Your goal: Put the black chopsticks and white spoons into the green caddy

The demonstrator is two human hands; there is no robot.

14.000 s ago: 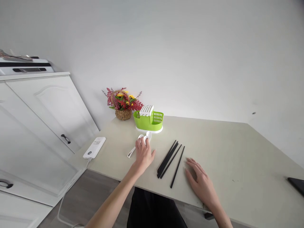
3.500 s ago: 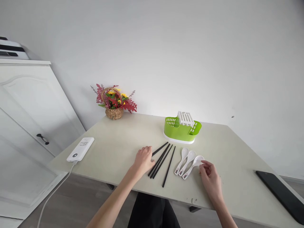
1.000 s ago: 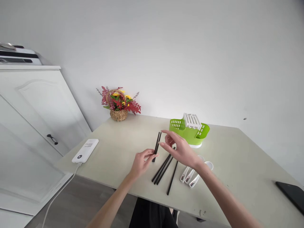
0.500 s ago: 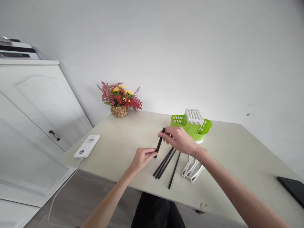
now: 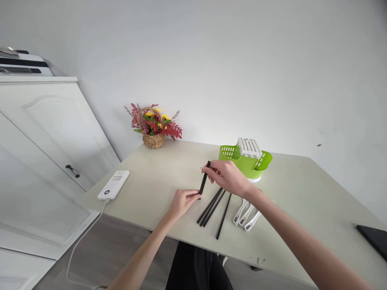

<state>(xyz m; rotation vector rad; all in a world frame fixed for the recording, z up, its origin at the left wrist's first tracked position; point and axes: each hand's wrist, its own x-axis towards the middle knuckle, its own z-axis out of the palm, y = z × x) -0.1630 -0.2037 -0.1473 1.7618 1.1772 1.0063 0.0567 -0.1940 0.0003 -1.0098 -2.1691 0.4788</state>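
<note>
Head camera view: your right hand (image 5: 228, 173) pinches the upper end of a pair of black chopsticks (image 5: 204, 182), while your left hand (image 5: 181, 203) grasps the lower end between thumb and fingers. Tilted in front and to the left of the green caddy (image 5: 246, 164), the pair is held at both ends, probably to keep the sticks level and together. Nearer you than the caddy lie a close bundle of chopsticks (image 5: 213, 210) and, just right of it, a single chopstick (image 5: 224, 216), perhaps spread so each can be picked out. Three white spoons (image 5: 246, 215) sit side by side before the caddy, handles toward you, likely for easy reach; your right forearm hides most of their bowls. Well left of the caddy, a flower basket (image 5: 154, 141) stands by the wall, apparently as decoration.
</note>
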